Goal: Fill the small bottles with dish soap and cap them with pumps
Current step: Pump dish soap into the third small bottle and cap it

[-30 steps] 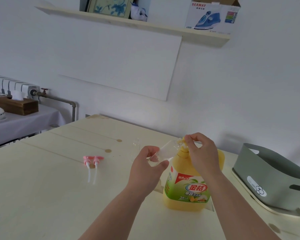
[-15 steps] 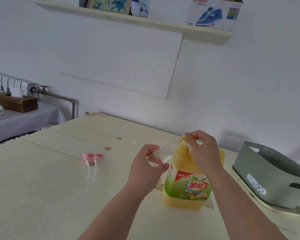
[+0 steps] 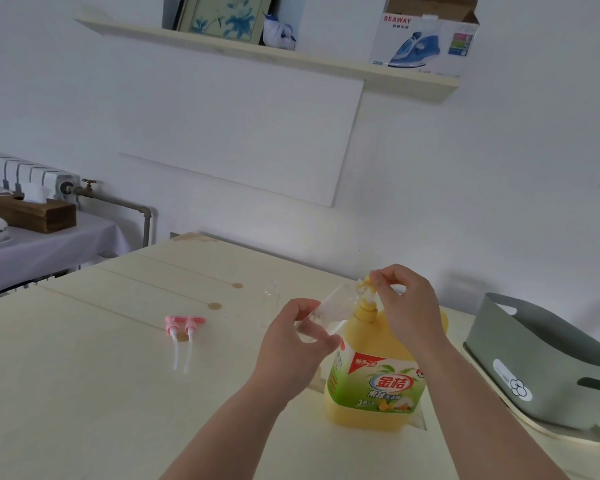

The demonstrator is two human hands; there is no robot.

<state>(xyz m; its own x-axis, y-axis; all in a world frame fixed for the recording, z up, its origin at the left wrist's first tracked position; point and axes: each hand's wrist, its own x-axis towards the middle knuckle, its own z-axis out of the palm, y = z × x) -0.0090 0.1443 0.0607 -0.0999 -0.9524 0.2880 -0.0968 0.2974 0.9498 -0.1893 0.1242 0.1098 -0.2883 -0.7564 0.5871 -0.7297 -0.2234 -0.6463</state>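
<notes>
A big yellow dish soap jug (image 3: 378, 382) with a green label stands on the pale table (image 3: 84, 393). My right hand (image 3: 406, 306) rests on top of its yellow pump head (image 3: 368, 284), fingers curled over it. My left hand (image 3: 291, 344) grips a small clear bottle (image 3: 329, 310), tilted with its mouth up against the pump's spout. A second small clear bottle (image 3: 270, 299) stands upright on the table just behind my left hand. Two pink pumps (image 3: 184, 325) with white tubes lie side by side to the left.
A grey-green plastic basket (image 3: 548, 362) sits on a tray at the table's right end. The wall runs close behind the table. A side table with a wooden tissue box (image 3: 32, 211) stands at the far left by a radiator.
My hands, the small bottle and the jug keep the same pose. Only the head view has shifted slightly.
</notes>
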